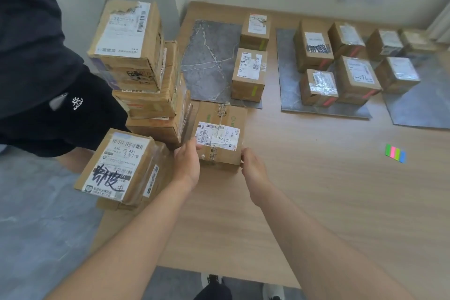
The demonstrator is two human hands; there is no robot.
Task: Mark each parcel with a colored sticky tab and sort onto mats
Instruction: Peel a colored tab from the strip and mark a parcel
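the white-labelled brown cardboard parcel (220,136) sat on the wooden table (292,178), left hand (187,163) and right hand (253,165) curled onto its near sides. lifting it could have nudged the leaning stack of taped boxes (146,80) at ten o'clock.

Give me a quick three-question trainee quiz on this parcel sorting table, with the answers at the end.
1. True or false: only one hand holds the labelled parcel at the front of the wooden table.
2. The tab on the nearer parcel on the marbled mat is: A pink, B green, C blue.
3. Fill in: the sticky tab pad lies on the bare table to the ___ of the hands.

Key: 1 false, the left hand and right hand both grip it. 2 B. 3 right.
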